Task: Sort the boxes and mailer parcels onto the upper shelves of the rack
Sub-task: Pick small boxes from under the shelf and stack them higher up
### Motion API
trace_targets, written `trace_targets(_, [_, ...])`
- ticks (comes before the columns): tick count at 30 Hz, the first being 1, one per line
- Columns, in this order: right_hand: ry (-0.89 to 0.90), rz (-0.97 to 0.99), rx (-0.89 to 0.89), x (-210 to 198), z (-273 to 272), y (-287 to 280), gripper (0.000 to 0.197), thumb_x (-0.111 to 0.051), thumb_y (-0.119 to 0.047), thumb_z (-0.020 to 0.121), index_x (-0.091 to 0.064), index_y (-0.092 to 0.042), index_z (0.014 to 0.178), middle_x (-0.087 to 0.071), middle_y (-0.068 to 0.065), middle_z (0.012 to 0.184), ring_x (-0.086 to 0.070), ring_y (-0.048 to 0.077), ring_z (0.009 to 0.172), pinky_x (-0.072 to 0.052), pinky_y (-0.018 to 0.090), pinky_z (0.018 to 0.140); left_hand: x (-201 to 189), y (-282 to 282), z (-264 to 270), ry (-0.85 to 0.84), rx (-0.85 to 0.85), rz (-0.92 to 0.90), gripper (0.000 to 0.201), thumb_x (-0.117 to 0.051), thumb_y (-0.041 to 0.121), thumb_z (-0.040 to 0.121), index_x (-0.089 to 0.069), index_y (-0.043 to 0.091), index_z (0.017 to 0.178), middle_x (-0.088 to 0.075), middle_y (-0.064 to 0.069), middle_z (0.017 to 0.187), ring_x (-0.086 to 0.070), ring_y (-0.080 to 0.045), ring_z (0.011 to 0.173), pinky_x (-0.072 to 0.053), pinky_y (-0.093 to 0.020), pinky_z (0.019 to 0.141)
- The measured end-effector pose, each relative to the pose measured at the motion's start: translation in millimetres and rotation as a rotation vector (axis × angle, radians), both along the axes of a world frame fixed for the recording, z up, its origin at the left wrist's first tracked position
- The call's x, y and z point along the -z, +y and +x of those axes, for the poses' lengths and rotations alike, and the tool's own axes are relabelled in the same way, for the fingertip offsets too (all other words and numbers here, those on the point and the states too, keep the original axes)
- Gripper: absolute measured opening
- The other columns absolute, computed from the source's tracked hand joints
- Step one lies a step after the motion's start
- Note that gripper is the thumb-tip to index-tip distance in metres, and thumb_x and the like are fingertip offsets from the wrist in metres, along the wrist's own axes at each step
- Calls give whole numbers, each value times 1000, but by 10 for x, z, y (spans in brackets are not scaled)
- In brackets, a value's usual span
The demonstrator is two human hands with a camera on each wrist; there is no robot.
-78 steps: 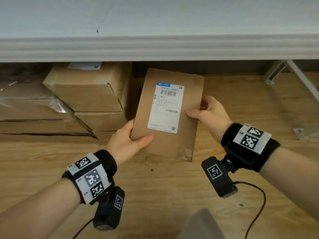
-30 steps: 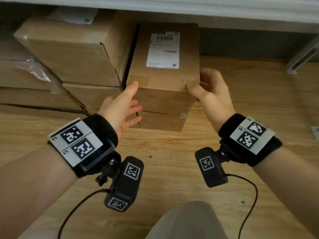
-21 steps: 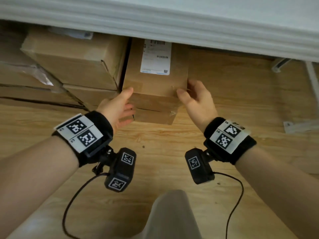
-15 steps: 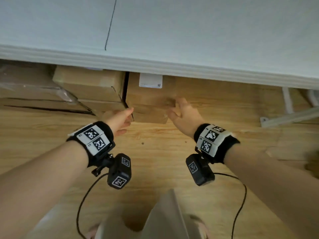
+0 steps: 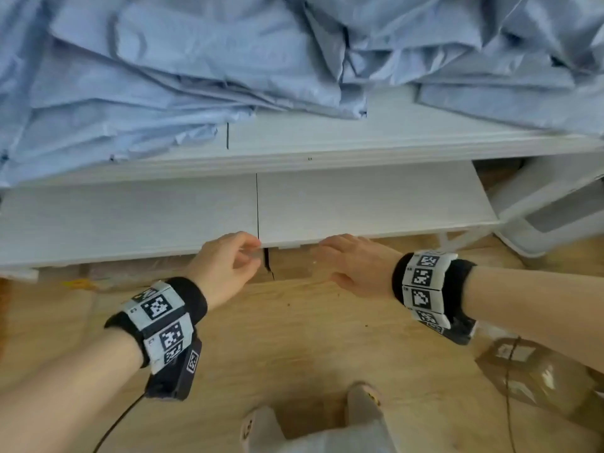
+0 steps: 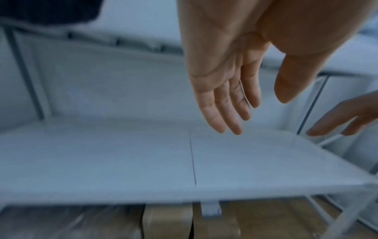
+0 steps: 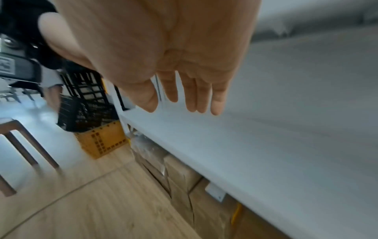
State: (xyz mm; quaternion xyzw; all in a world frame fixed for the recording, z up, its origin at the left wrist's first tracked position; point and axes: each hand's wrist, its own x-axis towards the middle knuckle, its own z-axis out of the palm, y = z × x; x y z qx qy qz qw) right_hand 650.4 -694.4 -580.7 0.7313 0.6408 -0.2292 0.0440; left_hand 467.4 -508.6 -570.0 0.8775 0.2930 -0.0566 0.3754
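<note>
1. The lower white shelf (image 5: 359, 204) lies bare across its whole width, so a hand can pass over it.
2. Blue mailer parcels (image 5: 196, 60) crowd the upper shelf (image 5: 408, 132).
3. Brown boxes (image 7: 184, 174) fill the space below the lower white shelf, on its left side.

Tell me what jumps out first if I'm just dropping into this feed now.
The heap of crumpled blue mailer bags filling the upper shelf at the top of the head view. Below it, the middle shelf is bare white, with both hands empty and open at its front edge: left hand, right hand. Brown boxes sit tucked under that shelf at floor level.
</note>
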Motion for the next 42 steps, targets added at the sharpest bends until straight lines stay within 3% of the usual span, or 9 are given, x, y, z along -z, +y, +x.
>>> trace_targets(5, [-32,117,-66,-1736,-161,24,55,-44,-20,97,-29,-17,150,-30,9,154,-31,27,140,-30,41,113,-1823,163,-11,-161,127,130,27,-57,23,93,-56,27,119,-55,19,114,-56,5,101,-46,-20,88])
trace_targets(9, [-149,249,-86,-2932,-289,26,55,-43,-30,100,-24,-24,151,-24,4,157,-27,22,141,-26,37,114,-3082,307,51,-330,178,257,25,-61,16,89,-60,24,113,-58,18,107,-60,5,96,-44,-13,83])
trace_targets(12, [-256,351,-90,-3729,-336,34,53,-41,-32,101,-26,-23,151,-24,5,156,-29,23,140,-27,37,113,-3861,379,90,-461,203,302,25,-63,11,87,-62,22,110,-59,20,102,-59,10,91,-41,-3,75])
trace_targets(16, [-370,509,-14,-4604,-343,10,51,-47,-29,98,-34,-21,147,-28,4,155,-32,24,139,-30,36,111,-4621,408,171,-602,239,350,24,-63,10,87,-61,26,105,-60,20,101,-57,13,91,-42,-2,72])
trace_targets(22, [-553,682,117,-5592,-97,-222,54,-51,-30,96,-35,-21,147,-30,4,154,-35,24,137,-35,37,110,-5379,335,489,-659,322,491,23,-59,19,89,-59,32,108,-56,24,104,-56,13,90,-45,-9,76])
trace_targets(28, [-699,785,287,-6255,412,-559,52,-54,-28,94,-39,-19,144,-32,2,151,-42,23,131,-40,36,106,-5878,102,1046,-699,386,557,33,-58,30,91,-53,29,123,-55,16,119,-55,7,95,-45,-17,82])
trace_targets(32, [-756,837,432,-6613,802,-729,54,-55,-26,94,-37,-15,143,-33,6,151,-40,27,134,-39,38,107,-6129,-88,1451,-717,378,499,53,-56,41,91,-38,30,139,-48,13,134,-54,-2,106,-48,-31,94])
trace_targets(36, [-786,887,551,-6869,1113,-800,52,-56,-23,92,-41,-11,141,-35,8,149,-42,30,132,-40,39,106,-6319,-256,1863,-771,287,380,71,-55,49,90,-21,28,149,-33,8,151,-50,-11,122,-41,-30,101])
trace_targets(42, [-814,858,591,-7044,1390,-724,42,-51,-23,94,-48,-7,133,-42,9,142,-46,30,125,-44,38,102,-6416,-327,2297,-732,179,246,91,-57,61,84,-9,27,153,-18,1,159,-38,-21,137,-35,-42,112])
